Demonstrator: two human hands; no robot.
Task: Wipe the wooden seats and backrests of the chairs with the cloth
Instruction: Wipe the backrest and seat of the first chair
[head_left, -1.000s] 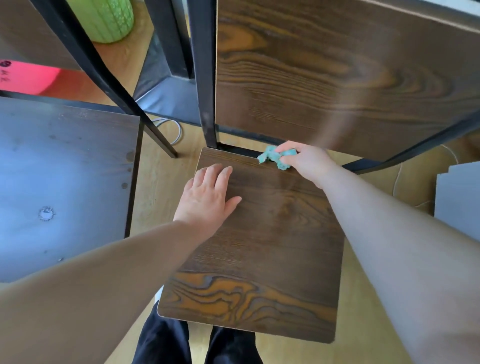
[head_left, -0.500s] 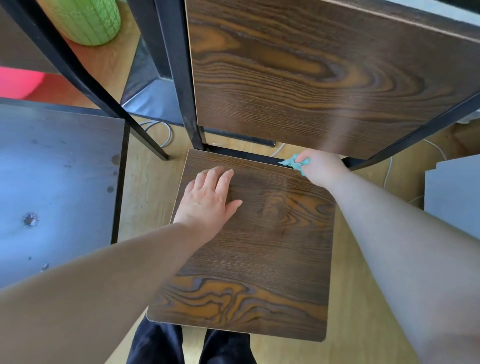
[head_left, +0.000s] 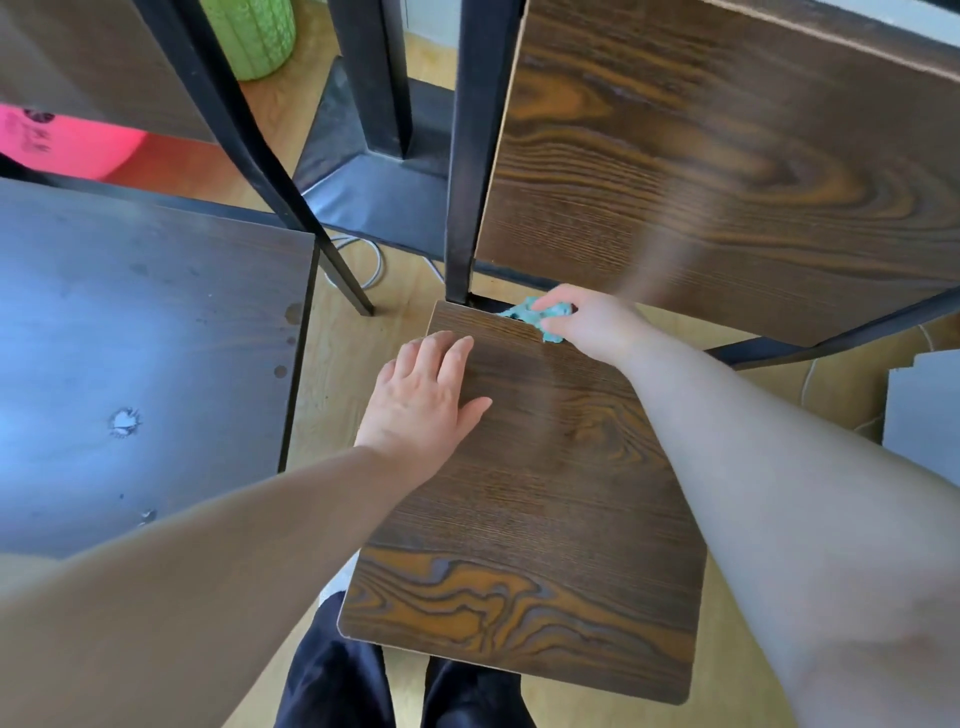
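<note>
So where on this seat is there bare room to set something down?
The seat is bare across its middle and down to its near edge. Its back edge is crowded: the right hand grips the cloth there, the left hand lies flat at back left.

The dark brown wooden chair seat (head_left: 545, 519) is showing swirling orange grain along its front edge; the crumpled teal cloth (head_left: 523, 314) is standing out at its back edge.

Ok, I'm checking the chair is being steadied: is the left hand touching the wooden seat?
Touching. The head view shows the left hand lying flat, palm down, on the seat near its left edge.
</note>
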